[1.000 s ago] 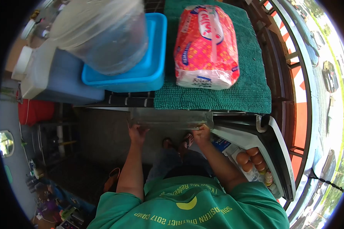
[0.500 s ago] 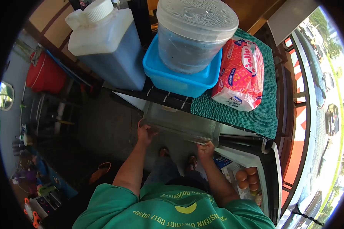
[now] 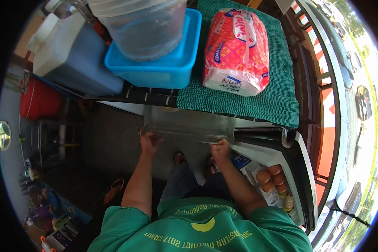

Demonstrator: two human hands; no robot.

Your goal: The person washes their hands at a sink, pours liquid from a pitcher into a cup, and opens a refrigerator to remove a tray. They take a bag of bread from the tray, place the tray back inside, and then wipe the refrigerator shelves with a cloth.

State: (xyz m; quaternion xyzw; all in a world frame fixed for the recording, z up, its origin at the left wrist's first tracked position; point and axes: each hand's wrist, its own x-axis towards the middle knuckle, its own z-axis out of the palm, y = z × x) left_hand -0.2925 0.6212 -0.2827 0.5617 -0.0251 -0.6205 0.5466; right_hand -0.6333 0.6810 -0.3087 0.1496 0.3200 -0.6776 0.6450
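Note:
Both my hands grip the front edge of a clear plastic drawer [image 3: 185, 122], partly out of a small fridge. My left hand [image 3: 150, 143] is closed on its left front corner, the thumb lying inward. At the right front corner, my right hand [image 3: 220, 150] is closed on the rim. Something pale shows at the drawer's back, mostly hidden under the fridge top's edge. To the right stands the open fridge door [image 3: 302, 168], with brown eggs [image 3: 271, 177] and small bottles [image 3: 289, 202] in its shelves.
On the fridge top are a jug of dark liquid [image 3: 77, 59], a blue container [image 3: 155, 77] under a clear tub [image 3: 145, 31], and a red tissue pack [image 3: 237, 50] on a green mat [image 3: 281, 94]. A red bucket [image 3: 42, 96] hangs at left.
My view has turned and shifted, so the things on the fridge top sit farther left and higher. The drawer looks more level across the view, both hands still on it.

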